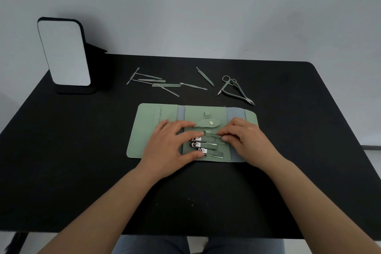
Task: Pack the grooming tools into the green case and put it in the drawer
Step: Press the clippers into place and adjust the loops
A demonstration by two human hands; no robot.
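Note:
The green case (148, 121) lies unfolded flat in the middle of the black table. Two nail clippers (206, 146) sit under elastic loops in its centre panel. My left hand (171, 144) rests flat on the case, fingers spread beside the clippers. My right hand (245, 140) pinches a thin green tool (214, 134) at a loop just above the clippers. Behind the case lie several loose slim green tools (156, 83), one more slim tool (205, 76), small scissors (224, 83) and a cuticle nipper (240, 95).
A rounded mirror (64, 51) on a black stand is at the table's back left. A pale wall runs behind the table (61, 150). No drawer is in view.

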